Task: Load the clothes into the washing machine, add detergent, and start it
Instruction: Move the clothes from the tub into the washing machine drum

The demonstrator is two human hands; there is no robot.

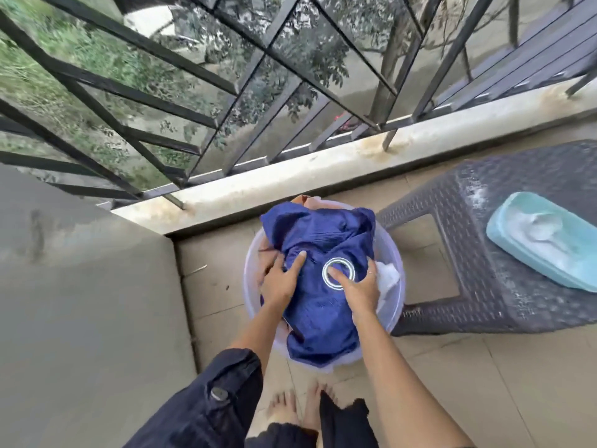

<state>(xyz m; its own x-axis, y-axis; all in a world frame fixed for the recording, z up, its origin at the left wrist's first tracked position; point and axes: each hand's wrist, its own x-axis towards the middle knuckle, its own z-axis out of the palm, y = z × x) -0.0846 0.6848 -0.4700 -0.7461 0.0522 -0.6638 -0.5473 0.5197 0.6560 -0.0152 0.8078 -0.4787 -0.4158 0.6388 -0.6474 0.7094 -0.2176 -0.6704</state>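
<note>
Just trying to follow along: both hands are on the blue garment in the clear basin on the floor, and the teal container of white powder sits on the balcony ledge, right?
Not quite. The teal container sits on the dark woven stool, not on the ledge. The rest holds: in the head view the left hand and right hand both rest on the blue garment in the clear basin.

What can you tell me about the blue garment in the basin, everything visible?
The blue garment is a deep blue, finely ribbed-looking cloth, crumpled and heaped on top of other laundry in a clear plastic basin on the tiled floor. It drapes over the basin's near rim. A round white ring print shows near its middle. The left hand and right hand both press down on it, fingers spread. A tan cloth peeks out behind it and a white cloth beside it on the right.
</note>
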